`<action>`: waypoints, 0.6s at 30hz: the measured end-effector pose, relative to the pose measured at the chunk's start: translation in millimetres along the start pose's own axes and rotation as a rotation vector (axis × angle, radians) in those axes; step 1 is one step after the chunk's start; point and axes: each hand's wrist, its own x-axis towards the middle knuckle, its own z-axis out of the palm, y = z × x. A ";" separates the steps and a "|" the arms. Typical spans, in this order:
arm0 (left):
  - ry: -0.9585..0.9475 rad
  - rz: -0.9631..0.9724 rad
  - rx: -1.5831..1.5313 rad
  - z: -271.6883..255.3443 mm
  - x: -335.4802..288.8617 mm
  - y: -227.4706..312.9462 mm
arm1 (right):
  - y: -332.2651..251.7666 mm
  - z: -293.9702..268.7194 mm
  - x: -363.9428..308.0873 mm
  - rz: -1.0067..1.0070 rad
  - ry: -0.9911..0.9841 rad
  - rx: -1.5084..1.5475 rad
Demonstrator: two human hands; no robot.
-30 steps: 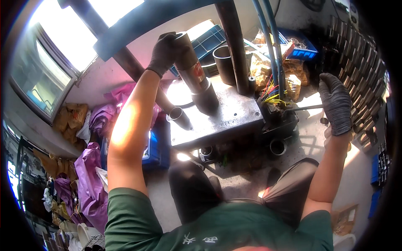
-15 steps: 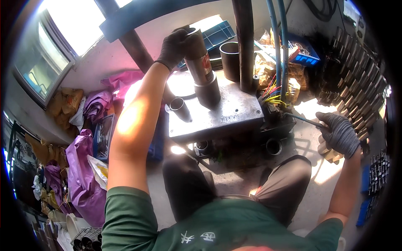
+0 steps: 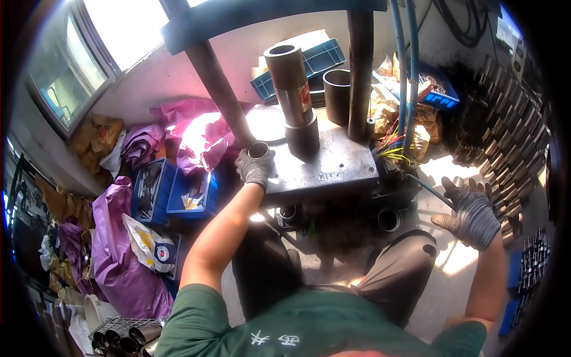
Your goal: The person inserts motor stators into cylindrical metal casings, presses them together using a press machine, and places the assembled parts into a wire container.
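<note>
My left hand [image 3: 253,169], in a grey work glove, is closed around a short metal tube [image 3: 259,150] at the left edge of the steel press plate [image 3: 345,160]. Farther in on that plate stands a tall stack of metal cylinders [image 3: 292,95], hollow at the top, with nothing touching it. Over on the right, my gloved right hand [image 3: 473,217] is open, thumb and fingers spread around the end of a thin lever rod [image 3: 429,189]. The rod's tip lies between them without a visible grip.
Two dark press columns [image 3: 360,71] rise behind the plate under a blue crossbeam [image 3: 267,15]. A wide pipe piece [image 3: 337,95] stands by the right column. Stacked metal tubes [image 3: 511,137] line the right side; blue bins [image 3: 193,196] and purple sacks [image 3: 122,250] lie left.
My left hand has let go of the tall stack's top and come down to the short tube. My right hand has opened from its grip on the lever rod.
</note>
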 end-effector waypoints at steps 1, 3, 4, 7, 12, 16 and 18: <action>-0.035 -0.013 0.040 3.9 6.6 -1.5 | 2.1 1.8 1.8 0.013 -0.007 0.031; -0.070 -0.027 0.079 2.6 6.3 1.8 | 2.5 5.4 -1.4 0.004 0.032 0.109; -0.069 0.002 0.098 1.3 5.5 2.7 | 3.9 6.8 -0.9 0.004 0.034 0.108; -0.067 0.102 -0.140 3.3 20.1 -11.7 | -0.5 0.7 2.4 -0.139 0.014 -0.032; -0.179 0.813 -1.119 -35.1 -41.0 70.1 | 23.2 19.9 2.3 -0.285 0.193 -0.133; -0.261 1.154 -1.071 -64.9 -8.8 150.0 | 20.2 17.6 1.9 -0.182 0.062 -0.167; -0.131 1.197 -1.152 -76.1 -24.6 194.1 | 19.5 15.3 2.5 -0.246 0.096 -0.163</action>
